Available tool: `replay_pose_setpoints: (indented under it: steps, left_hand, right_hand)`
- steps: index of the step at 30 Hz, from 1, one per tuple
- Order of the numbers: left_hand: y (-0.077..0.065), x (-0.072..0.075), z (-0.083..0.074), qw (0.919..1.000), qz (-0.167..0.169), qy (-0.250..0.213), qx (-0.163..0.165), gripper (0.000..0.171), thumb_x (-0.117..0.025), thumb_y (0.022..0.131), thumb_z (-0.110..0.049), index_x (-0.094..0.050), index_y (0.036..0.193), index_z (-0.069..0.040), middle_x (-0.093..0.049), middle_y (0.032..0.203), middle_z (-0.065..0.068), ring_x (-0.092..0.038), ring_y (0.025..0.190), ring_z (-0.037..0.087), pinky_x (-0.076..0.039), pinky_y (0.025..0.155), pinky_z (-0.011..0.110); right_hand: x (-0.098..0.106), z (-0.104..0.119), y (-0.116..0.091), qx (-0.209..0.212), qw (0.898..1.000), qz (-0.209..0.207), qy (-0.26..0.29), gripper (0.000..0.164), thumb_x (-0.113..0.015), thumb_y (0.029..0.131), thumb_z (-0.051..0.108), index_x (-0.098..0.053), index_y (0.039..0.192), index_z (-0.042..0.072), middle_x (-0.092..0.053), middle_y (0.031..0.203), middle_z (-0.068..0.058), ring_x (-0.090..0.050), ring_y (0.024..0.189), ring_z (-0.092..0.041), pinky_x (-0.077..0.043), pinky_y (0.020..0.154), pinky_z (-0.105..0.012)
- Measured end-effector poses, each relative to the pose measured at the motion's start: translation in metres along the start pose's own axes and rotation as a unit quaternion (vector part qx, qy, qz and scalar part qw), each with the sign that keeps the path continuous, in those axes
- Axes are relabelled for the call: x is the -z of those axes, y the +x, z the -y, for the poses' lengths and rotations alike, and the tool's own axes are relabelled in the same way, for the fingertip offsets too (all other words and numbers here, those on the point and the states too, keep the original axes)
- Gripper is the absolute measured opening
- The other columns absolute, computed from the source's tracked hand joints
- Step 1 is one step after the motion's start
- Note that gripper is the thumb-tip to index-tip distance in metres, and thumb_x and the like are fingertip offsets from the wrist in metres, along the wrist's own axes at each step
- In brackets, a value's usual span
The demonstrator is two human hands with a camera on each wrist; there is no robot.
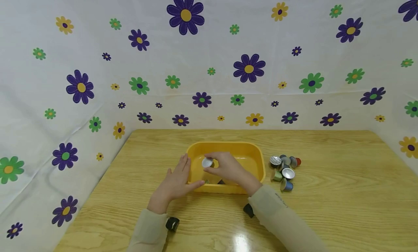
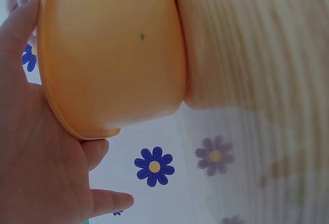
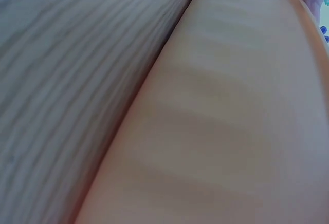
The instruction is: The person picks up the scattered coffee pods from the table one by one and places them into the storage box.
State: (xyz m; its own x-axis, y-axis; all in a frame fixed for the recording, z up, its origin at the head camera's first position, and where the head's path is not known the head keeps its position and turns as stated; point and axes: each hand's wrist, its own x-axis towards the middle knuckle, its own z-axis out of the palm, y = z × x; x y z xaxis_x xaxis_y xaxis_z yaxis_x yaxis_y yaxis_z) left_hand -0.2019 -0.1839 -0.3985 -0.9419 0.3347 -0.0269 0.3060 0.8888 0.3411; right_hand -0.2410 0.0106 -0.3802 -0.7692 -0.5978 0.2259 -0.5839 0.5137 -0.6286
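A yellow plastic bin [image 1: 228, 189] stands on the table. My left hand [image 1: 174, 183] rests on its left rim near the front corner, fingers straight and thumb spread along the front edge. In the left wrist view the left hand [image 2: 46, 157] lies against the rim beside the bin's outer wall [image 2: 113, 54]. Over the inside of the bin, my right hand [image 1: 228, 168] pinches a coffee capsule [image 1: 207, 162] between thumb and fingers, its silvery lid showing. A dark capsule [image 1: 221, 182] and a partly hidden green one [image 1: 207, 181] lie in the bin. The right wrist view shows mostly the bin's outer wall [image 3: 205, 111].
Right of the bin, several coffee capsules lie in a loose pile, among them a blue one [image 1: 286, 185], a green one [image 1: 276, 175] and a silver-lidded one [image 1: 288, 173]. A flower-patterned white cloth [image 1: 209, 56] hangs behind the wooden table [image 1: 333, 179].
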Motion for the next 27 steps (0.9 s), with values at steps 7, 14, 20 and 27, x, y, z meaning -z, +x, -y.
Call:
replay_pose_setpoints:
  steps: [7, 14, 20, 27]
  left_hand:
    - [0.0010, 0.0004, -0.0016, 1.0000, 0.002, 0.000, 0.002, 0.095, -0.043, 0.081, -0.063, -0.011, 0.139, 0.005, 0.000, 0.146, 0.016, 0.000, 0.133, 0.027, -0.013, 0.093, 0.064]
    - [0.0009, -0.0001, -0.0015, 1.0000, 0.001, 0.002, 0.005, 0.095, -0.044, 0.081, -0.063, -0.011, 0.139, 0.005, -0.001, 0.146, 0.016, -0.001, 0.133, 0.026, -0.014, 0.093, 0.064]
    - [0.0006, -0.0007, -0.0008, 1.0000, -0.001, 0.001, 0.004, 0.094, -0.045, 0.081, -0.061, -0.011, 0.139, 0.005, -0.002, 0.146, 0.016, -0.001, 0.133, 0.026, -0.014, 0.092, 0.064]
    - [0.0009, -0.0007, -0.0011, 1.0000, -0.005, -0.004, 0.005, 0.094, -0.046, 0.081, -0.060, -0.011, 0.139, 0.005, -0.002, 0.146, 0.017, -0.002, 0.133, 0.027, -0.014, 0.092, 0.065]
  right_hand:
    - [-0.0013, 0.0040, 0.0022, 0.009, 1.000, 0.000, 0.001, 0.045, -0.066, 0.081, 0.019, -0.054, 0.116, -0.005, -0.062, 0.103, -0.008, -0.057, 0.088, -0.013, -0.046, 0.078, -0.028]
    - [-0.0032, 0.0061, 0.0020, 0.012, 1.000, -0.001, 0.009, 0.044, -0.065, 0.081, 0.018, -0.054, 0.117, -0.005, -0.061, 0.104, -0.009, -0.057, 0.089, -0.015, -0.046, 0.079, -0.032]
    - [-0.0035, 0.0080, 0.0019, 0.009, 1.000, 0.002, 0.008, 0.044, -0.065, 0.082, 0.019, -0.054, 0.117, -0.004, -0.061, 0.104, -0.008, -0.057, 0.089, -0.014, -0.046, 0.078, -0.030]
    - [-0.0046, 0.0085, 0.0031, 0.016, 1.000, 0.000, 0.006, 0.044, -0.065, 0.082, 0.020, -0.054, 0.117, -0.004, -0.061, 0.105, -0.009, -0.057, 0.091, -0.015, -0.046, 0.079, -0.032]
